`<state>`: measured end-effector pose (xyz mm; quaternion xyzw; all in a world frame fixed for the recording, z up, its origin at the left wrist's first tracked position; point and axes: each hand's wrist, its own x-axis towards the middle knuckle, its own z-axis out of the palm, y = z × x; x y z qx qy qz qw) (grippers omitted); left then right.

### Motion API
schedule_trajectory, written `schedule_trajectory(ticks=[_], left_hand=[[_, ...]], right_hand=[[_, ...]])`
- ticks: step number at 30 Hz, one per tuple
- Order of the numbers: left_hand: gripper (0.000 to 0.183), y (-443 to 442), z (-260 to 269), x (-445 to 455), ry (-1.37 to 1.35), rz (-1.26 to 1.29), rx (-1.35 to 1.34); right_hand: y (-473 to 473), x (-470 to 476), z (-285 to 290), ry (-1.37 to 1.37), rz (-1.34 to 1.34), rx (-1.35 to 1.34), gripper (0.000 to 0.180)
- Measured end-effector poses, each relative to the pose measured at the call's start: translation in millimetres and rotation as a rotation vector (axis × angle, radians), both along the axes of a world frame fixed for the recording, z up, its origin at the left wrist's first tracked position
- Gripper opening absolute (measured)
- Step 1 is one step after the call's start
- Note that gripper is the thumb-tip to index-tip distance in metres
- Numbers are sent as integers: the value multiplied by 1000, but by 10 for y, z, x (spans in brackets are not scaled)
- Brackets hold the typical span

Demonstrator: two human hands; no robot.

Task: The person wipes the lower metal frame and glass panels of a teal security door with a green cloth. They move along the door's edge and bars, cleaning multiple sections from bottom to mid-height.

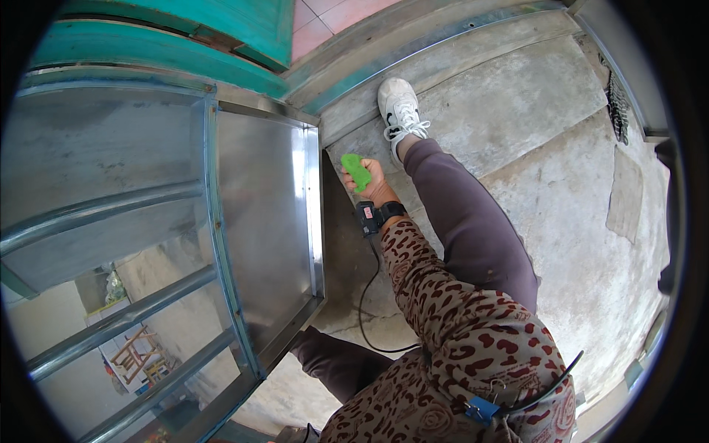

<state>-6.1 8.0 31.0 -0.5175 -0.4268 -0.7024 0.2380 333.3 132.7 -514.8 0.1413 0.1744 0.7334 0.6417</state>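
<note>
In my right hand (375, 176) is a crumpled green cleaning pad (356, 173), held with curled fingers; whether it is sponge or cloth is hard to tell. A black device (368, 217) is strapped at that wrist, and a cable runs from it towards my body. Left of the hand, a small gap away, stands a metal door (266, 194) with a shiny panel and a raised bright rim (316, 210). Round metal bars (127, 315) cross its other section, and bluish film or residue lines the frame (213, 166). My left hand cannot be made out.
My white shoe (400, 105) rests on concrete paving (515, 105) by a metal-edged threshold (443, 36). Teal wooden door parts (166, 50) and pink tiles (316, 22) lie beyond. Through the bars, a wooden stool (133, 354) shows. A dark patterned cloth (616, 105) lies at the right.
</note>
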Motion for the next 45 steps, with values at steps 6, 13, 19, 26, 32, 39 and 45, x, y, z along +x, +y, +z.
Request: schedule_trajectory(ticks=[6, 13, 19, 26, 32, 39, 45], left_hand=[[39, -14, -15, 77, -1, -123, -51], [38, 32, -25, 188, -59, -186, -32], [37, 60, -26, 179, 11, -158, 29], [38, 94, -55, 294, -38, -192, 45], [42, 115, -60, 384, -63, -193, 62], [44, 97, -70, 323, -16, -180, 45], [44, 33, -25, 130, -61, -84, 21]], right_hand=[[-9, 18, 21, -391, 15, -372, 31], [105, -158, 131, -522, 55, -654, 27], [61, -312, 260, -1046, 220, -488, 27], [49, -75, 321, -492, 73, -460, 20], [100, -371, 497, -1297, 632, -720, 19], [75, -441, 408, -1325, 658, -795, 24], [422, -53, 871, -1723, -494, -1033, 26]])
